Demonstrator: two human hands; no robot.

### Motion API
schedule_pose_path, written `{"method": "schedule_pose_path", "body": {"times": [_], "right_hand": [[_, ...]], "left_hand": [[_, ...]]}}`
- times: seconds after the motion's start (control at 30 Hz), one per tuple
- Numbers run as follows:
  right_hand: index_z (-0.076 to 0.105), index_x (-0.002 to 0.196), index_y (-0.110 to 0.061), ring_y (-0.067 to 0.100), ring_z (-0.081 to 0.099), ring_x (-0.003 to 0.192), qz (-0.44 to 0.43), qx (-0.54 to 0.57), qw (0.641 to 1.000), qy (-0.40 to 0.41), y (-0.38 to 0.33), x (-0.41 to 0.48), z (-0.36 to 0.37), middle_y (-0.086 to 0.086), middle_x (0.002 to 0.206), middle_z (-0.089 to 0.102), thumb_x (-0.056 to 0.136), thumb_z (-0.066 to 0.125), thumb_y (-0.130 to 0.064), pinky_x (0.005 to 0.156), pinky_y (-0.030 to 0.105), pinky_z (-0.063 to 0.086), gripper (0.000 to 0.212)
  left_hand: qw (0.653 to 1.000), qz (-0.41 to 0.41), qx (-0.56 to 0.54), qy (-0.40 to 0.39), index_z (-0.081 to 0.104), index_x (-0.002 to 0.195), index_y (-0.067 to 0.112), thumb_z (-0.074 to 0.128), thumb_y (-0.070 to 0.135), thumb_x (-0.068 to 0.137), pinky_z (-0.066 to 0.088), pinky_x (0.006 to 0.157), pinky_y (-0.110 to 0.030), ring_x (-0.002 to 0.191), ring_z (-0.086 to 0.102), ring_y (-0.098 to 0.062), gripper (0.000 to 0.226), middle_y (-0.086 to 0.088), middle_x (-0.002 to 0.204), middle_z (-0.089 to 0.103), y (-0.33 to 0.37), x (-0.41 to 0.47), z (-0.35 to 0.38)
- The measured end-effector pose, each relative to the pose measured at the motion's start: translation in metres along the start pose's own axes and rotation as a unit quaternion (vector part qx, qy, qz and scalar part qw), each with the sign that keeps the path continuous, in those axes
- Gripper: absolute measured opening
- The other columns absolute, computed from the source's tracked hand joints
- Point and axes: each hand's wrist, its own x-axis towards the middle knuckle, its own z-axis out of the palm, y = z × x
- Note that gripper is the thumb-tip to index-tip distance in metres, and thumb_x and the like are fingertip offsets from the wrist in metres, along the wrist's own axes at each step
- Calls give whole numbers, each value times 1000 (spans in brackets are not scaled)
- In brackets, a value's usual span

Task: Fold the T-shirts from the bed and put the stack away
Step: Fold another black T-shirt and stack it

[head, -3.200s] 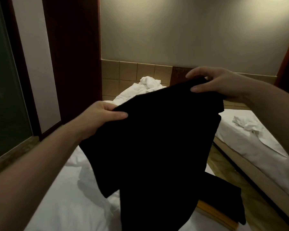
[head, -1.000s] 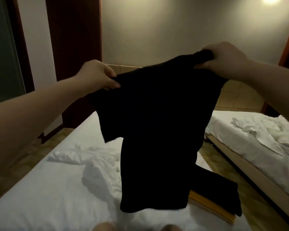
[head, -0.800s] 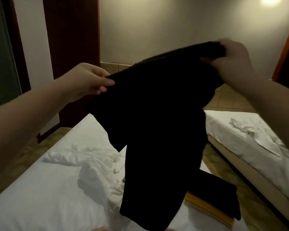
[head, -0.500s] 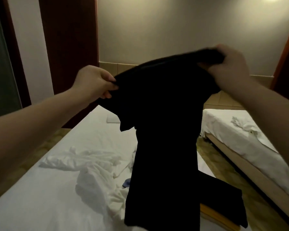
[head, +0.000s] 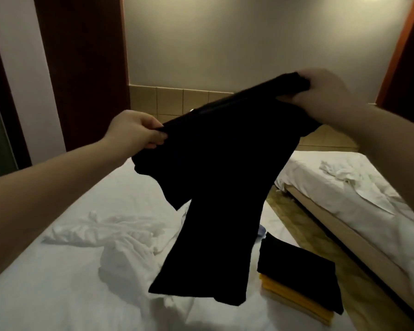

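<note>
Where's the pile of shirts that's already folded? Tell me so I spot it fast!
Start at the near white bed. At its right edge, just right of the hanging black T-shirt, sits the folded pile. It is the only neat flat stack, black on top and yellow below, unlike the crumpled white clothes beside it.

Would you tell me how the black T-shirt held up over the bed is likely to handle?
Probably floppy: the black T-shirt hangs limp below the left hand and right hand. It is likely light, since grips at its top edge alone carry it. It would probably crumple on the bed unless spread flat.
</note>
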Motion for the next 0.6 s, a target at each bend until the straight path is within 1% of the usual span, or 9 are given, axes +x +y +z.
{"method": "schedule_pose_path", "body": {"times": [0.07, 0.1, 0.13, 0.23, 0.3, 0.37, 0.43, 0.5, 0.6], "right_hand": [[63, 101, -7, -5, 54, 57, 14, 12, 998, -52, 0, -7, -1, 5, 76, 58, 85, 66, -11, 50, 3, 35, 17], [63, 95, -8, -7, 52, 48, 23, 39, 996, -80, 1, -10, -3, -1, 67, 57, 85, 65, -9, 47, 3, 35, 11], [62, 88, -9, -8, 51, 44, 34, 69, 991, -105, 1, -14, -7, -6, 58, 56, 85, 64, -7, 45, 3, 35, 4], [58, 75, -15, -3, 49, 39, 37, 145, 977, -154, 0, -25, -19, -14, 44, 54, 87, 58, -1, 41, 6, 35, 19], [58, 75, -14, -3, 49, 40, 40, 176, 968, -172, -2, -29, -26, -13, 43, 54, 87, 56, 1, 41, 8, 36, 20], [59, 76, -14, -2, 52, 43, 54, 212, 958, -183, -4, -28, -33, -12, 47, 57, 85, 56, 1, 44, 9, 40, 18], [61, 78, -14, 0, 57, 48, 76, 258, 946, -180, -3, -23, -41, -10, 54, 63, 79, 59, -6, 47, 11, 45, 8], [62, 80, -12, 2, 60, 49, 93, 280, 938, -183, -1, -15, -45, -8, 56, 65, 72, 62, -12, 47, 12, 48, 8], [61, 76, -11, 3, 57, 41, 117, 225, 946, -203, 11, -4, -32, -5, 50, 63, 83, 60, -5, 41, 12, 45, 9]], "left_hand": [[999, -15, 14, -39, 65, 80, 13, 63, 2, 82, 53, 60, -12, 77, 64, -13, 11, -6, 83, 65, 1, 2, -8], [997, -25, 19, -64, 65, 80, 12, 62, 2, 81, 54, 59, -12, 74, 65, -13, 11, -7, 83, 66, 3, 1, -11], [995, -35, 22, -91, 65, 81, 11, 62, 1, 81, 54, 59, -13, 70, 65, -11, 10, -7, 82, 66, 5, 1, -16], [987, -51, 4, -155, 66, 80, 8, 64, 2, 75, 54, 57, -15, 62, 66, -9, 9, -9, 79, 67, 10, -2, -28], [983, -44, -14, -178, 69, 77, 9, 74, 13, 61, 54, 55, -14, 63, 65, -11, 17, -8, 75, 67, 14, -5, -35], [979, -26, -36, -200, 73, 71, 13, 90, 36, 33, 53, 53, -13, 62, 65, -11, 48, -5, 71, 68, 20, -6, -42], [974, -15, -74, -213, 75, 71, 16, 90, 51, 15, 52, 52, -13, 61, 66, -9, 68, -4, 70, 69, 23, -4, -48], [970, -22, -104, -217, 76, 73, 15, 90, 53, 13, 52, 51, -14, 61, 67, -9, 72, -4, 70, 69, 24, 2, -50], [966, -43, -97, -234, 75, 75, 15, 91, 49, 19, 54, 52, -16, 62, 68, -11, 67, -7, 74, 71, 18, 13, -44]]}}
